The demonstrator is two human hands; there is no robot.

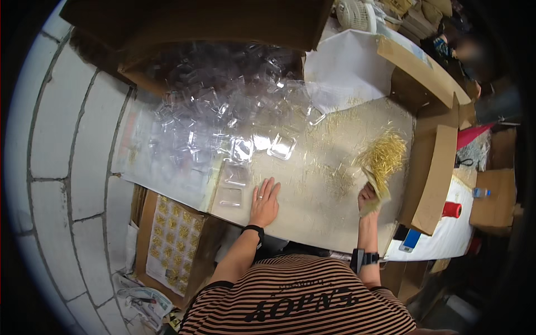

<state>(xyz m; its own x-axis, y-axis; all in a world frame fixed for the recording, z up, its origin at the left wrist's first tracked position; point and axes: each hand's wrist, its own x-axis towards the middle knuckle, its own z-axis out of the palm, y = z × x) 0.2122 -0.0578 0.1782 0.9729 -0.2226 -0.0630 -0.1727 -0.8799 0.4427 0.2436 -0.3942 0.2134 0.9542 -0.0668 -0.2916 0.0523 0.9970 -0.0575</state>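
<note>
My left hand (265, 205) lies flat on the tabletop (301, 215), fingers stretched out, with nothing in it. Just left of it stand two clear plastic boxes (230, 196). At the right side of the table my right hand (366, 196) is closed around a translucent, yellowish bag (373, 206). Beyond the bag's far end is a heap of thin golden shreds (386, 153); whether all of them are out of the bag, I cannot tell. Loose golden strands (338, 178) are scattered over the table's middle and far part.
A large pile of clear plastic boxes (206, 111) spills from a cardboard carton (223, 22) at the far left. Cardboard walls (432, 178) edge the table's right side. Below left, a carton (205, 243) holds rows of gold-filled boxes. A person (472, 56) is at the far right.
</note>
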